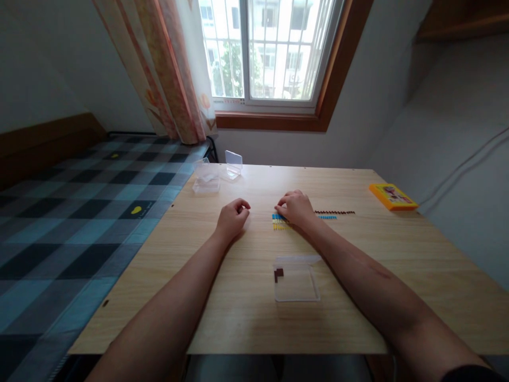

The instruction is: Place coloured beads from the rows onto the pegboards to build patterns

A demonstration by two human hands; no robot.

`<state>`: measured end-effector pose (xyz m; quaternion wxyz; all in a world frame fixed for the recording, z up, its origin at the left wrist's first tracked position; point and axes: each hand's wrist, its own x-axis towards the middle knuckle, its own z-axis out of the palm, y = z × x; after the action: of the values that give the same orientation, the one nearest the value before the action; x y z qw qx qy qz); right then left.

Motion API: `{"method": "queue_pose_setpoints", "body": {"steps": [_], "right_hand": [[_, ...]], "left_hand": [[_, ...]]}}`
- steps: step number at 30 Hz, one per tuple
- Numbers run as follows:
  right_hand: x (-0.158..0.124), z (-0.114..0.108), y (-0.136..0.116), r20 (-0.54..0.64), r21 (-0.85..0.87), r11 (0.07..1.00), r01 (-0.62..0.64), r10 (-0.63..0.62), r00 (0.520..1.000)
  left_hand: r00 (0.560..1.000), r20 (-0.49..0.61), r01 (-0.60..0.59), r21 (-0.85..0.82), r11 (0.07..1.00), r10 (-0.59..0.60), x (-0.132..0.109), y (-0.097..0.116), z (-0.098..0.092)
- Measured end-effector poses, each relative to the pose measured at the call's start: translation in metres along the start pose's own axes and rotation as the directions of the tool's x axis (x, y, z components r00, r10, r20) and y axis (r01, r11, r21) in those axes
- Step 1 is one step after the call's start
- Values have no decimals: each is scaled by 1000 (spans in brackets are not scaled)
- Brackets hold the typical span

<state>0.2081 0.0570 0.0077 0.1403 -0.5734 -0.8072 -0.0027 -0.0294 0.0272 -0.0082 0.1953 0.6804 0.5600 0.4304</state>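
Note:
My right hand (296, 207) is closed in a pinch at the left end of several rows of tiny pieces; anything between its fingertips is too small to make out. A dark brown row (334, 212) runs out to the right of it, with a blue row (328, 217) just nearer. Short yellow pieces (280, 227) line up below, partly behind the wrist. My left hand (234, 216) rests on the table with curled fingers, and a small dark speck shows at its fingertips. An open clear plastic box (297, 301) nearer to me holds a few dark brown pieces (279, 272).
More clear plastic boxes (207, 183) stand at the table's far left, one with its lid upright (234, 162). A yellow-orange box (393, 197) lies near the right edge. Left of the wooden table (238, 323) is a bed with a checked cover (79, 212).

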Motion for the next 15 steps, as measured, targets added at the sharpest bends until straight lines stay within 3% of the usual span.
{"method": "queue_pose_setpoints", "body": {"steps": [15], "right_hand": [[2, 5, 7, 18, 42, 998, 41, -41, 999]], "left_hand": [[1000, 22, 15, 10, 1000, -15, 0, -1, 0]]}}
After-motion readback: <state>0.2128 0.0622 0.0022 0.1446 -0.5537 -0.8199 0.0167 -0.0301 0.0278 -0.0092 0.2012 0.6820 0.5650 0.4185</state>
